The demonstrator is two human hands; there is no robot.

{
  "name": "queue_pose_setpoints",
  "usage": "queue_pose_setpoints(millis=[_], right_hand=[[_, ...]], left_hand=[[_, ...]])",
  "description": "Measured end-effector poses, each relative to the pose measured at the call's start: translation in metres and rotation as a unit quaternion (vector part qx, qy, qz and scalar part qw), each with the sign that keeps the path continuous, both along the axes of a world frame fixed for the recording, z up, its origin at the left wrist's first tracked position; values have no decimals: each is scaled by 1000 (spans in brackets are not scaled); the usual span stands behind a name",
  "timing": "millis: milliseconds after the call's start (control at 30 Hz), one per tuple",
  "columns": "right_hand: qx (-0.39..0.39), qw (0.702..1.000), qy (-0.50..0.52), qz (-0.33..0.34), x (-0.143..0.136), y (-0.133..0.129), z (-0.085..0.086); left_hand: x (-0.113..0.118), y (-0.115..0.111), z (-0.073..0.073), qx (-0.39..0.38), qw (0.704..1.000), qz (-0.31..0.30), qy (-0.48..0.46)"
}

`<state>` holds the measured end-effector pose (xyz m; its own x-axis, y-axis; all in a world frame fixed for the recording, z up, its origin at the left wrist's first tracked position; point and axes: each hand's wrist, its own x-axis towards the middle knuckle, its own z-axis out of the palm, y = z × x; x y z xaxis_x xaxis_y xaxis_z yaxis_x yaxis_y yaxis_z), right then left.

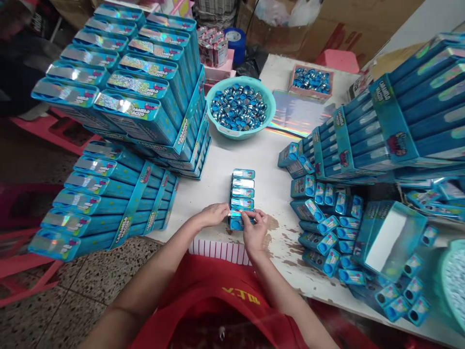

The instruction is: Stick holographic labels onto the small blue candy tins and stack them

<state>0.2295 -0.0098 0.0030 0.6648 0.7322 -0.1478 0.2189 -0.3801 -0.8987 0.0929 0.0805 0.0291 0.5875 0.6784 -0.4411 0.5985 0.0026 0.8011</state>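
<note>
A short row of small blue boxes (243,193) with shiny printed tops stands on the white table in front of me. My left hand (215,214) has its fingertips together against the left side of the row's near end. On the other side, my right hand (255,228) reaches thumb and fingers over the nearest box (237,224). Between them the hands grip the near end of the row. Fingers partly cover the nearest boxes. Beyond the row is a turquoise basin (240,134) full of small blue and silver round caps.
Stacked blue cartons (140,104) rise at left, with a lower pile (109,203) before them. More cartons (381,116) lean at right, above loose small boxes (327,225). A pink tray (311,94) of caps sits behind. Another basin (445,271) stands at the right edge.
</note>
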Motion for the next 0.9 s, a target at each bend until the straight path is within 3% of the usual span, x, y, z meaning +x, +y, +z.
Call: queue_pose_setpoints(millis=[67,167,300,467,567,633,700,800,900], right_hand=[[0,1000,-6,2,0,0,-2],[-1,1000,-3,-13,0,-1,-6],[-10,997,74,-23,5,-3,-5],[-26,995,97,12,11,-3,1],[-33,997,73,3,13,1,0],[-30,997,75,8,17,2,0],[-31,996,80,27,22,-2,3],[-17,999,14,46,29,-22,13],[-23,998,-38,54,36,-58,17]], left_hand=[[3,0,-4,-13,1000,2,12],[8,-6,-15,-8,995,11,101],[9,-23,-28,-4,980,53,191],[12,-55,-24,30,974,195,111],[21,-73,-19,7,986,160,37],[19,-73,-20,-28,992,117,49],[2,-63,-20,-53,991,105,69],[-47,-46,-15,-40,987,149,37],[-97,-55,-10,-46,983,170,48]])
